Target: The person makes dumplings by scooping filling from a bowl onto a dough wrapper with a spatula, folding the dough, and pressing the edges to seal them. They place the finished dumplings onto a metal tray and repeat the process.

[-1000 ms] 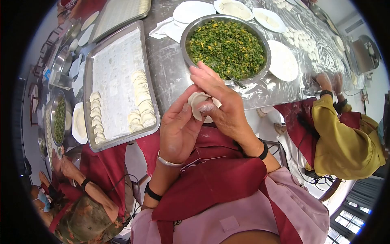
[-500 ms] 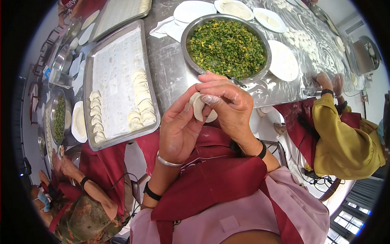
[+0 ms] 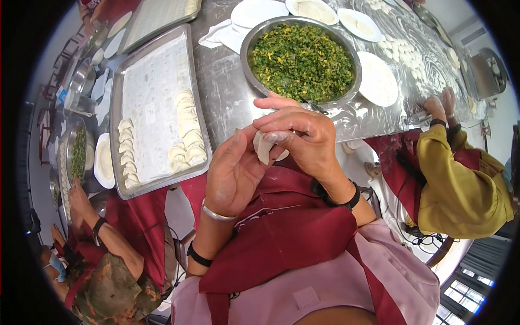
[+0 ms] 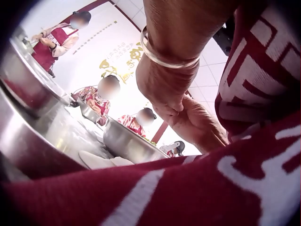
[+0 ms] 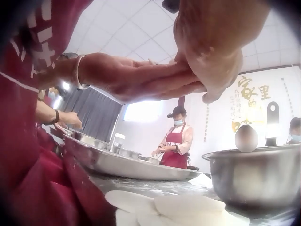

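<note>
Between my two hands is a folded dumpling (image 3: 264, 147) of pale dough. My right hand (image 3: 313, 140) pinches its edge between thumb and bent fingers. My left hand (image 3: 232, 176) is on the other side, its fingers stretched out behind the dough and its thumb raised off it. Seen from the right wrist, the left hand's fingers (image 5: 155, 82) are long and straight under the right hand. Just beyond the hands stands a steel bowl (image 3: 246, 64) of chopped green and yellow filling (image 3: 303, 62).
To the left, a metal tray (image 3: 201, 116) bears rows of dumplings (image 3: 189, 130). White plates (image 3: 378, 81) ring the bowl, and small dough pieces (image 3: 403, 57) lie on the floured table. Pale flat discs (image 5: 188, 207) sit low in the right wrist view. People work on both sides.
My right fingers have bent in and closed on the dumpling's edge. My left thumb has lifted away from the dough. At the left, another person's hand has moved to a bowl of filling.
</note>
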Motion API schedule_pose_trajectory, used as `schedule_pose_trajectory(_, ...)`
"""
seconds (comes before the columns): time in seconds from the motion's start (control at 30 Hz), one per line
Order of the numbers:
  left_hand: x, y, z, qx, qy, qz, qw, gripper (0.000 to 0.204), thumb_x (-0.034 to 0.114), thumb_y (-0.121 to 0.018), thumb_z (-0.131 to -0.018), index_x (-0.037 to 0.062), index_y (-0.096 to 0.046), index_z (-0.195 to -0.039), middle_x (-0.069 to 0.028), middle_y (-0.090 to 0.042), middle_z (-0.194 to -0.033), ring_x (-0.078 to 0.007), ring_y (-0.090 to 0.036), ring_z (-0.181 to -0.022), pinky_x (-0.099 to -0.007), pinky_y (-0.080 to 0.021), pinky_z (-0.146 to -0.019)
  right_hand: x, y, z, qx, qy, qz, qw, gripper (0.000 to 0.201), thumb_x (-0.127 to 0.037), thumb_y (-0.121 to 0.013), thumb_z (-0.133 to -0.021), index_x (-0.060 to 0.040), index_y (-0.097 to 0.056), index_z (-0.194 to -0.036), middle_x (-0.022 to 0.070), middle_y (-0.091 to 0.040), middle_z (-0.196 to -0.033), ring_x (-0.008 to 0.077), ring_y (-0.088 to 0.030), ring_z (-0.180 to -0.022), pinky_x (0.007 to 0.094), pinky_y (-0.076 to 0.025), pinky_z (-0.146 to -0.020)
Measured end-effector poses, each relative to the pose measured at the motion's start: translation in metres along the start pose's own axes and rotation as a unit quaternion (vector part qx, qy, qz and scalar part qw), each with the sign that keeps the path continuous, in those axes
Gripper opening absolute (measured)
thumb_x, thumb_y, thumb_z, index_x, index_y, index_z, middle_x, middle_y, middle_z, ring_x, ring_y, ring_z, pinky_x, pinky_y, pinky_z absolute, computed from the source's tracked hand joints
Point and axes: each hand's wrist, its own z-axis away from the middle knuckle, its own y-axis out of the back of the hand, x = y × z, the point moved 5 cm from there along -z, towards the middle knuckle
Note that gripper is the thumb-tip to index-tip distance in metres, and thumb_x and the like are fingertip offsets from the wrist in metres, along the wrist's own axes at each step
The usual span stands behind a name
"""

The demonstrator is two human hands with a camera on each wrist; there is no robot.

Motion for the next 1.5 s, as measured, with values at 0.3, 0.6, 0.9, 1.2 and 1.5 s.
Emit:
schedule_pose_trajectory(0.3,-0.002,0.008,0.002,-0.010,0.039,0.015,0.999,0.059,0.043,-0.035,-0.105,-0.0060,-0.045,-0.136,-0.0153,-0.056,-0.132,-0.0240,-0.056,-0.120,-0.0395,-0.045,-0.104,-0.011,-0.003,-0.008,-0.080,-0.007,-0.006,0.997,0.019,0.005,-0.069,-0.075,0.0008,-0.073,-0.093,0.0102,-0.074,-0.095,0.0343,-0.055,-0.126,0.0535,-0.036,-0.111)
schedule_pose_trajectory(0.6,-0.004,0.010,0.004,0.002,0.033,0.025,0.999,0.060,0.046,-0.034,-0.105,-0.0035,-0.047,-0.135,-0.0148,-0.057,-0.129,-0.0244,-0.057,-0.119,-0.0403,-0.046,-0.102,-0.014,-0.010,-0.005,-0.078,0.007,0.028,0.997,0.014,0.005,-0.070,-0.074,-0.0011,-0.073,-0.087,0.0110,-0.074,-0.099,0.0351,-0.057,-0.124,0.0462,-0.040,-0.107)
schedule_pose_trajectory(0.9,-0.005,0.005,0.005,0.000,-0.018,0.017,1.000,0.060,0.046,-0.034,-0.105,-0.0020,-0.041,-0.141,-0.0124,-0.056,-0.130,-0.0234,-0.054,-0.120,-0.0437,-0.042,-0.105,0.002,-0.020,0.007,0.087,-0.056,-0.080,0.991,0.014,-0.001,-0.072,-0.080,-0.0021,-0.073,-0.094,0.0131,-0.073,-0.104,0.0339,-0.056,-0.125,0.0459,-0.043,-0.105)
schedule_pose_trajectory(1.2,-0.001,0.003,0.005,0.031,-0.036,-0.019,0.999,0.058,0.043,-0.034,-0.106,-0.0041,-0.042,-0.139,-0.0135,-0.057,-0.127,-0.0233,-0.056,-0.118,-0.0427,-0.045,-0.102,0.004,-0.020,0.004,0.055,-0.024,-0.022,0.998,0.014,-0.001,-0.072,-0.079,-0.0030,-0.074,-0.093,0.0118,-0.073,-0.105,0.0337,-0.058,-0.122,0.0466,-0.041,-0.107)
schedule_pose_trajectory(1.5,-0.001,0.008,0.010,0.047,-0.009,-0.059,0.997,0.051,0.040,-0.032,-0.107,-0.0025,-0.051,-0.127,-0.0118,-0.061,-0.115,-0.0200,-0.060,-0.103,-0.0374,-0.050,-0.090,0.007,-0.024,0.006,-0.006,-0.003,-0.012,1.000,0.016,-0.001,-0.072,-0.078,-0.0034,-0.074,-0.093,0.0122,-0.073,-0.103,0.0343,-0.061,-0.118,0.0508,-0.038,-0.109)
